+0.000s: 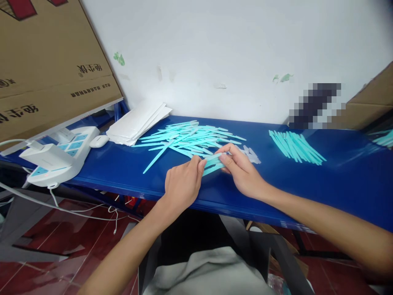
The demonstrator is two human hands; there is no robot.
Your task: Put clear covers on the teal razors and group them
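Note:
Between my hands, above the front of the blue table (337,184), is a flat turquoise plastic piece (212,164) with a slot or gap along its middle; whether it is one piece or two strips I cannot tell. My left hand (183,180) is closed on its left end, thumb and fingers pressed together. On the right end, my right hand (244,169) pinches it between thumb and fingers. Just behind lies a loose pile of thin turquoise strips (187,137). A few translucent pale pieces (252,155) rest beyond my right hand.
A neater heap of turquoise strips (296,147) lies to the right. At the left are white flat packets (138,123), a white power strip (73,149) with a plugged-in charger, a small white case (99,141) and a large cardboard box (55,65). A white wall (215,53) stands behind.

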